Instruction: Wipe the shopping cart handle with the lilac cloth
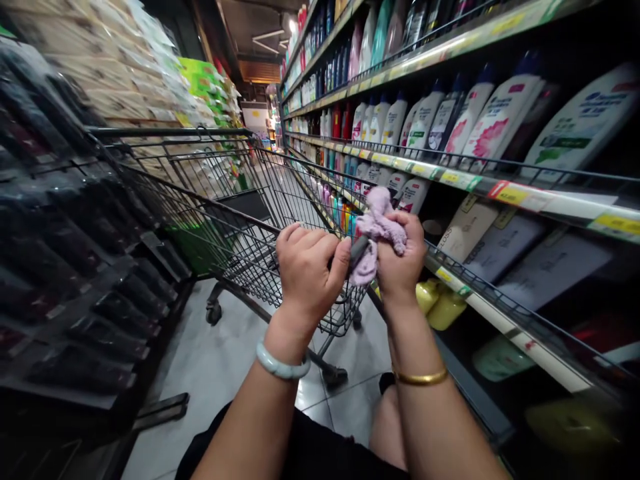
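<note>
Well, both hands are up front on the shopping cart (pixel 240 217), and the left grip (pixel 313 270) is curled over the handle (pixel 359 251), thumb lying along the right side of the fist. Over on the right, the right grip (pixel 404 257) is clenched on a pale purple cloth (pixel 373 233), and that cloth sits bunched about the right part of the bar, one fold hanging below it, one lump poking up above. It looks like a matter of working the cloth against that bar, and doing it well would mean wrapping the cloth right round, underside included, with firm, even pressure from the right fingers. The loose fold wants gathering in, or it could snag on the wire. The left side should make the anchor, since the cart rides on wheels (pixel 213 312) and a hard push could roll it over the tiled floor (pixel 185 360). Mind the right side, too: the shelf (pixel 465 179) runs close beside the right hand, with shampoo bottles (pixel 500 120) lined along it, so short strokes along the bar look safer than wide, swinging ones.
</note>
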Tool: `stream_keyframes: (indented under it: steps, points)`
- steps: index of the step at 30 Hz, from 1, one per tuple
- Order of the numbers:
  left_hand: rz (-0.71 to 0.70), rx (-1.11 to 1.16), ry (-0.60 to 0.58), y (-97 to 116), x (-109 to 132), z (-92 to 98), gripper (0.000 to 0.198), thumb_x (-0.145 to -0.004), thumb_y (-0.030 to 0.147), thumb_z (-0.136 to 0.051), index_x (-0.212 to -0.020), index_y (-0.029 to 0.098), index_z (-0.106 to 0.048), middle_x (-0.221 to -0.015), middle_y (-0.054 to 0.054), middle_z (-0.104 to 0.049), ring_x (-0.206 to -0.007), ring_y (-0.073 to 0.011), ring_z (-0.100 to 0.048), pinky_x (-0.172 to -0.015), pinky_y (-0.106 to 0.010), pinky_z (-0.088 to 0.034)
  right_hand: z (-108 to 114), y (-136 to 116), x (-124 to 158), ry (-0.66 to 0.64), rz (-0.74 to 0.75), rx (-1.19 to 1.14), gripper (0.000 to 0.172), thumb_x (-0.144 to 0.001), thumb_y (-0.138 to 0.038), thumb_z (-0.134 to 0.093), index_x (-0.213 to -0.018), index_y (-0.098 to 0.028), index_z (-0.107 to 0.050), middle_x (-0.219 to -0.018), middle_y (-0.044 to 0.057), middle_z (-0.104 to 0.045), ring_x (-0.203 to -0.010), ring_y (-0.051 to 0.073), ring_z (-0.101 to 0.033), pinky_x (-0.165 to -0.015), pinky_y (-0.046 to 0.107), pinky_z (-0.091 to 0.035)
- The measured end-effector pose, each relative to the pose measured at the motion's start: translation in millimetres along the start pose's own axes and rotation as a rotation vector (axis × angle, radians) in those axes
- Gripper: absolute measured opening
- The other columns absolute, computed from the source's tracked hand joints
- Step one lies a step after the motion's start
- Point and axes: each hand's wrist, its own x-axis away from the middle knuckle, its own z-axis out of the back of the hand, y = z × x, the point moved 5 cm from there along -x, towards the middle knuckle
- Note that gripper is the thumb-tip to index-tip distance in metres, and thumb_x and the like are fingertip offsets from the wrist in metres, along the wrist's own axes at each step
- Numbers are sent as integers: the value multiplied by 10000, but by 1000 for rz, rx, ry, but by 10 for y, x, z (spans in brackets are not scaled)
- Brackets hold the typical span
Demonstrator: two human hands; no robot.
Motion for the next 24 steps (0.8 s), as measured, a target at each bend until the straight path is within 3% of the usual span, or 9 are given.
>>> stream_keyframes:
  steps: [2, 4, 8, 10, 14, 16, 18, 21, 24]
  points:
    - [3, -1, 8, -45, -6, 22, 411, -1057, 383, -453, -698, 222, -572, -699, 6, -634, -762, -181, -548, -1037, -428, -377, -9, 219, 85, 76, -175, 40, 270, -685, -206, -557, -947, -220, -623, -938, 4, -631, -904, 186, -579, -918, 363, -489]
    - [15, -3, 9, -91, -9, 41, 419, -1057, 383, -455, -686, 224, -570, -682, 8, -627, -757, -183, -543, -1028, -427, -378, -62, 190, 191, 116, -238, -8, 272, -694, -205, -546, -959, -215, -607, -941, 7, -625, -890, 185, -580, -902, 365, -496]
    - [39, -12, 10, -150, -15, 88, 444, -1056, 399, -453, -661, 226, -558, -680, 2, -629, -755, -188, -536, -1027, -437, -368, -216, -365, 256, 21, 92, -116, 217, -761, -186, -577, -966, -244, -617, -1019, 31, -631, -1035, 224, -609, -1027, 433, -482]
    - [39, -26, 10, -164, -27, 118, 454, -1054, 403, -455, -647, 226, -551, -666, -3, -613, -736, -189, -525, -995, -431, -373, -262, -393, 238, -60, 178, -71, 199, -772, -209, -604, -963, -260, -623, -1027, 35, -638, -1082, 239, -605, -1071, 460, -463]
    - [22, -55, -35, -196, -64, 159, 508, -1035, 408, -472, -562, 225, -471, -581, -9, -533, -651, -184, -469, -789, -404, -351, -189, 194, 253, 63, -173, 53, 262, -740, -244, -594, -1002, -236, -595, -1048, 51, -625, -1026, 231, -587, -1033, 460, -472]
    - [29, -52, -43, -235, -73, 177, 517, -1027, 398, -469, -541, 223, -435, -563, -10, -504, -630, -181, -453, -735, -401, -320, -188, 281, 337, 114, -319, 33, 268, -746, -243, -569, -1014, -227, -570, -1024, 45, -616, -969, 213, -584, -985, 433, -493]
    - [41, -47, -27, -283, -71, 197, 511, -1017, 382, -463, -534, 224, -407, -555, -12, -484, -622, -182, -442, -721, -401, -309, -257, 21, 386, 59, -207, -27, 255, -773, -229, -570, -1028, -235, -572, -1050, 48, -619, -1008, 214, -597, -989, 416, -499]
    - [31, -33, -14, -337, -63, 216, 476, -987, 355, -467, -535, 228, -386, -558, -17, -478, -623, -188, -436, -713, -400, -306, -391, -505, 402, -143, 163, -62, 231, -814, -234, -626, -1042, -272, -612, -1109, 57, -640, -1144, 244, -599, -1071, 439, -475]
    - [34, -26, -23, -372, -67, 236, 473, -985, 359, -467, -537, 230, -392, -546, -12, -458, -613, -185, -431, -702, -396, -301, -365, -343, 325, -140, 172, 16, 253, -795, -234, -639, -1045, -273, -623, -1130, 67, -639, -1181, 259, -580, -1099, 465, -450]
